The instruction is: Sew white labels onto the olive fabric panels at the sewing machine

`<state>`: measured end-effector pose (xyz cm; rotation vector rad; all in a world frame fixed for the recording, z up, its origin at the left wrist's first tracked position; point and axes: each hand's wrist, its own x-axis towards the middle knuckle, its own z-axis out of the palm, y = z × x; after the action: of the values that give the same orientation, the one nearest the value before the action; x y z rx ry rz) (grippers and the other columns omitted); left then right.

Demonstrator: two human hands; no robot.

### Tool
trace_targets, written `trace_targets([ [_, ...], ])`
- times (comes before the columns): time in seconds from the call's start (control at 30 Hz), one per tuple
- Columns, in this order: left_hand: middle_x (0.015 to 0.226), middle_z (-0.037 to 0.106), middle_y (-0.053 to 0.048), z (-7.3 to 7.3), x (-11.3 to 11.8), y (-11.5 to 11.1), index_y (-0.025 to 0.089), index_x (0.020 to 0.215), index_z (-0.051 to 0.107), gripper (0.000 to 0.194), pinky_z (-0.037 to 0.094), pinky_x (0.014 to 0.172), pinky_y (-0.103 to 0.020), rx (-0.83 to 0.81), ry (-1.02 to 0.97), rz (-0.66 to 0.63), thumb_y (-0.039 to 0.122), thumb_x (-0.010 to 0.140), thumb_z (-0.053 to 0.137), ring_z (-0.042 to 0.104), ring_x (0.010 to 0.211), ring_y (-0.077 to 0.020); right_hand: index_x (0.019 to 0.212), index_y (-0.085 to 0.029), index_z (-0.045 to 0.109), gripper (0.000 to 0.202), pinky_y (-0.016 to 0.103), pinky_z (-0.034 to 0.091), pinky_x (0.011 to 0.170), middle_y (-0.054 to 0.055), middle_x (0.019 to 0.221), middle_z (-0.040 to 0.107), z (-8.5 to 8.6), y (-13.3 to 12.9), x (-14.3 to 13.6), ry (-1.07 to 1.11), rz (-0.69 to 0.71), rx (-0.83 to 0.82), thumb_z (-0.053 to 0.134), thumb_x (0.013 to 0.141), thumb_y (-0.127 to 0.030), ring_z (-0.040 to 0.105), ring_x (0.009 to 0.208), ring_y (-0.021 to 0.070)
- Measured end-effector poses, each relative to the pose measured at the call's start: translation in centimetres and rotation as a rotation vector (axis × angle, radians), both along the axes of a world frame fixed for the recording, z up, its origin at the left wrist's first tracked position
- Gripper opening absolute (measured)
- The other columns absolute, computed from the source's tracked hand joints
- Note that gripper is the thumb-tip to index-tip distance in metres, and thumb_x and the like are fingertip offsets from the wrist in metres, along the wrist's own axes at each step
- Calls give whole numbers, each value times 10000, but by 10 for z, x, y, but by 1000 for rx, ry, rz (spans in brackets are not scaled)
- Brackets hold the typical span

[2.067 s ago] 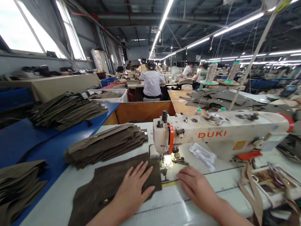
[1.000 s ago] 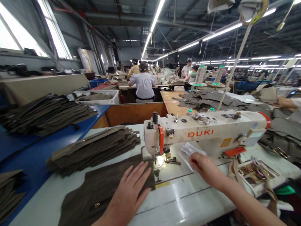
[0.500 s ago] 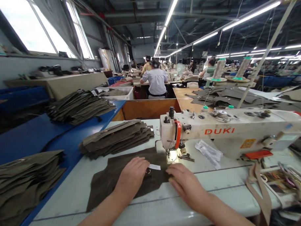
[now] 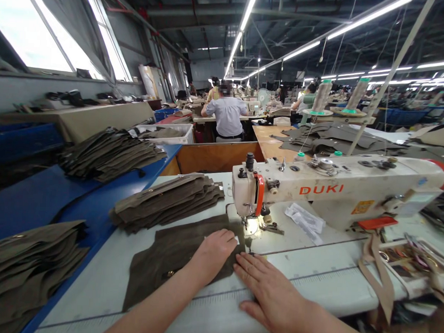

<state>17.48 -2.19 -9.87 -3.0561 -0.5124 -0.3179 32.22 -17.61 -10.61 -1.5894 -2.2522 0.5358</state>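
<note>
A dark olive-brown fabric panel (image 4: 148,275) lies flat on the sewing machine table, its right end close to the lit needle area. My left hand (image 4: 217,254) rests on it, fingers closed at a small white label (image 4: 237,240) whose edge peeks out at the fingertips. Partly behind my left forearm, a small brass-coloured fitting (image 4: 170,273) shows on the panel. My right hand (image 4: 266,292) lies palm down with fingers stretched, fingertips at the panel's right edge. Just beyond both hands stands the white sewing machine (image 4: 287,188), marked DUKI.
Behind the panel is a stack of similar pieces (image 4: 166,201); more piles (image 4: 25,261) lie on the blue surface at left. White labels (image 4: 305,222) sit under the machine arm. At right are a parts tray (image 4: 413,260) and tan straps (image 4: 380,279). A co-worker (image 4: 227,113) sits ahead.
My left hand has moved right across the panel, and the white label is now mostly covered by its fingers. My right hand has flattened out and shifted slightly nearer to me.
</note>
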Motion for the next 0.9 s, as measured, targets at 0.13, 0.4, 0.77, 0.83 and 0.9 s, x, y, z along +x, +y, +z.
trace_targets([
  [0.13,920,640,-31,-10,3,-1,173,867,618,173,509,795,-310,-7,-74,2,27,882,526,595,890,-193,1497,-161,290,612,399,98,1193,79,1563,228,-1,0,-1,-2,-10,-9,482,958,-379,161,1449,217],
  [0.4,928,639,-37,-25,10,2,170,886,611,177,526,816,-332,0,-150,-21,7,853,549,598,901,-205,1500,-146,279,626,380,83,1196,89,1563,224,0,2,0,-1,-10,-24,472,961,-400,154,1450,215],
  [0.77,937,645,-44,-25,10,2,174,911,602,217,535,830,-335,34,-210,-49,-5,860,489,607,907,-200,1497,-139,284,625,386,84,1194,93,1564,217,2,1,-1,3,-15,-43,454,968,-424,142,1452,214],
  [0.83,944,645,-44,-27,10,1,171,921,601,222,531,838,-336,33,-211,-45,-14,850,500,606,915,-202,1497,-137,282,630,389,88,1194,94,1563,221,1,1,-1,-3,-14,-38,462,965,-422,150,1451,217],
  [0.9,952,644,-44,-28,10,1,172,934,600,230,529,839,-337,29,-210,-43,-18,847,503,605,923,-204,1498,-137,280,634,388,93,1194,93,1563,221,0,1,0,-8,-11,-27,469,962,-419,154,1450,218],
])
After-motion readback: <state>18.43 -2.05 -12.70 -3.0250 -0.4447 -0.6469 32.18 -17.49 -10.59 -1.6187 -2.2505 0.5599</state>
